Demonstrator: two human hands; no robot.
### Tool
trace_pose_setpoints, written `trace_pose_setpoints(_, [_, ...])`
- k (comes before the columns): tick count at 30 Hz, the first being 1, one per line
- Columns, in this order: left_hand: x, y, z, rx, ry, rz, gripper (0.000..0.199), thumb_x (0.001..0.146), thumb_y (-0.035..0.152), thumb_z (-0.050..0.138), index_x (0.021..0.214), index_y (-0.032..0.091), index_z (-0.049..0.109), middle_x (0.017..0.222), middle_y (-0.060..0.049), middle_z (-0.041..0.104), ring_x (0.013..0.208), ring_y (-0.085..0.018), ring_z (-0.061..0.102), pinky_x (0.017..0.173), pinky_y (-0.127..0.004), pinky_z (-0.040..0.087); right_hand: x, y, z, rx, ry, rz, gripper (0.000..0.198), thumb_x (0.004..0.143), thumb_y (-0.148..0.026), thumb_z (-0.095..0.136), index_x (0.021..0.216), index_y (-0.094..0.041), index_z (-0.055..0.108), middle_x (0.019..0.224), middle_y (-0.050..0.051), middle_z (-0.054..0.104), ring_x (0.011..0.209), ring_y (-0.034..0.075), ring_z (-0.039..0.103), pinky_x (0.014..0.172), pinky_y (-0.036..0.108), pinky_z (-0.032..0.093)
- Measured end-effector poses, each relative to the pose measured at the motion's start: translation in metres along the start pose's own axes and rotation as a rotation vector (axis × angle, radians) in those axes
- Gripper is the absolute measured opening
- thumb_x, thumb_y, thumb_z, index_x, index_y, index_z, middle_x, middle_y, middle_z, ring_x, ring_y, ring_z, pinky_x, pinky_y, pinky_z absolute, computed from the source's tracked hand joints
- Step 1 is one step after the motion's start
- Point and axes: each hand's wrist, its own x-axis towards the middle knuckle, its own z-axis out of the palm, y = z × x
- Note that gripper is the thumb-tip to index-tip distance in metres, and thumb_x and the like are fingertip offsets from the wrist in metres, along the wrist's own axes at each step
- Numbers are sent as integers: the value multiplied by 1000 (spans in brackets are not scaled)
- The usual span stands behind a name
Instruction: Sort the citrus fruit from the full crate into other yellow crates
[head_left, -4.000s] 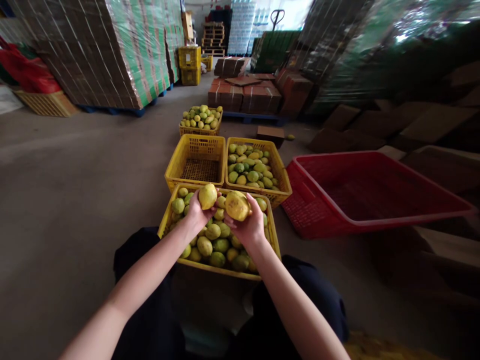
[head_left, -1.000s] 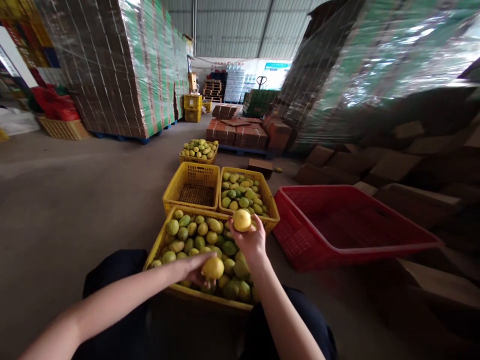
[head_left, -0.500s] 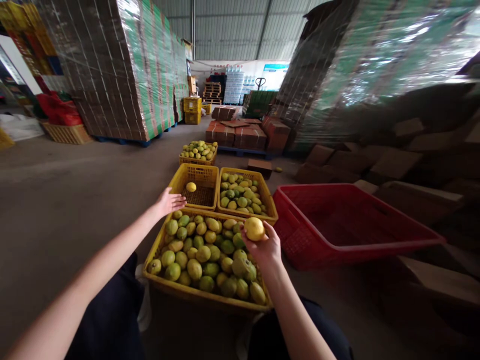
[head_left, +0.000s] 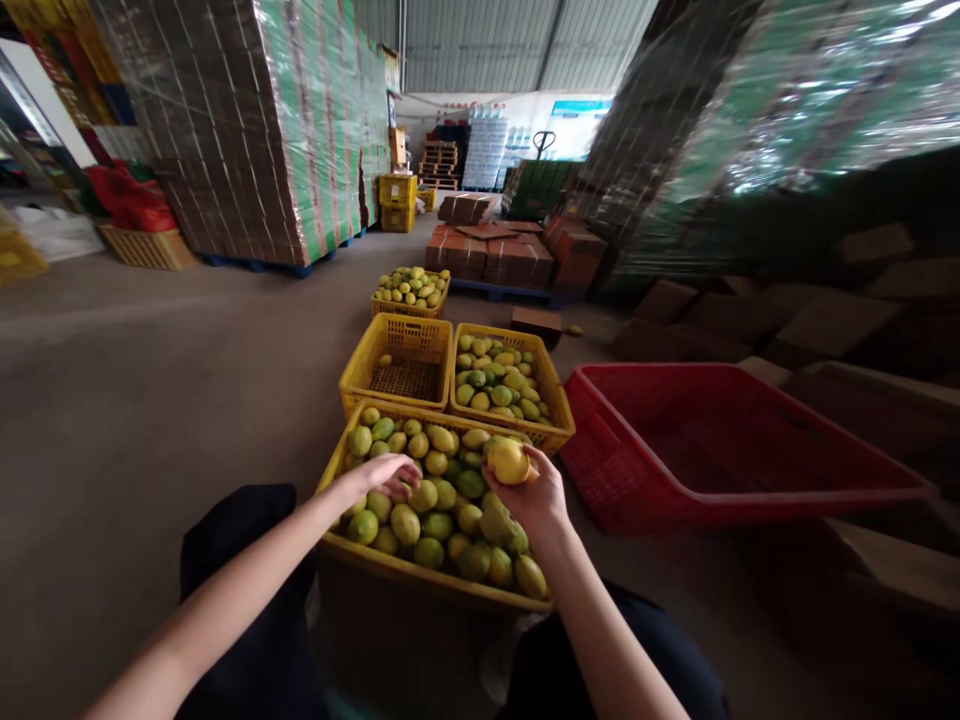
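Observation:
In my right hand [head_left: 538,492] is a yellow lemon [head_left: 508,461], held over the right side of the large yellow crate [head_left: 435,580]. Many green and yellow lemons [head_left: 406,524] fill that crate. My left hand [head_left: 394,474] hovers over the crate's left part, palm down, fingers partly curled but apart, with nothing visible in it. Behind stands a yellow crate [head_left: 358,380] with a single lemon [head_left: 385,361] on its slatted bottom. Beside it, another yellow crate [head_left: 559,432] holds green and yellowish lemons.
A red basket [head_left: 600,500] stands at the right, near loose cardboard [head_left: 825,310]. Farther back are another crate of lemons [head_left: 411,288] and flattened cartons [head_left: 487,255] on a blue pallet. Film-wrapped stacks [head_left: 322,140] rise on both sides.
My left hand has come back from the rear left crate to above the large crate. The lemon that was in the air now lies in that rear crate. My right hand still holds its lemon.

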Motion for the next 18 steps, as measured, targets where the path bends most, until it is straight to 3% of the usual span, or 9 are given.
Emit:
trace_pose_setpoints(4, [11,-7,-4,72,30,20,13,92,29,72,86,17,69,82,-6,73,65,-18,70,59,-24,49,-6,2,8,-15,74,21,15,88,-23,52,101,-23,59,78,4,69,65,21,68,51,30,58])
trace_pose_setpoints(7, [16,-8,0,285,17,-33,22,97,39,60,97,18,68,100,-7,75,93,-23,75,81,-31,56,-5,4,10,-26,118,39,18,91,-28,46,104,-24,58,81,5,70,70,23,69,52,30,58])
trace_pose_setpoints(11, [10,-4,12,511,-36,-93,32,101,39,43,114,20,66,126,-8,73,120,-27,71,106,-41,50,-3,8,8,-61,135,45,19,92,-29,43,104,-24,57,84,5,69,72,22,68,52,29,57])
trace_pose_setpoints(16, [3,7,21,557,-35,-58,35,105,30,34,114,17,65,129,-11,73,114,-23,72,106,-37,51,12,-14,-4,-173,167,98,19,84,-22,53,103,-23,57,81,6,68,72,24,67,56,33,59])
trace_pose_setpoints(18, [1,11,24,623,-42,-15,39,105,27,30,115,17,66,128,-11,74,110,-22,74,101,-34,54,27,-37,-10,-214,183,12,21,80,-18,55,101,-23,57,81,5,68,71,24,67,58,36,59])
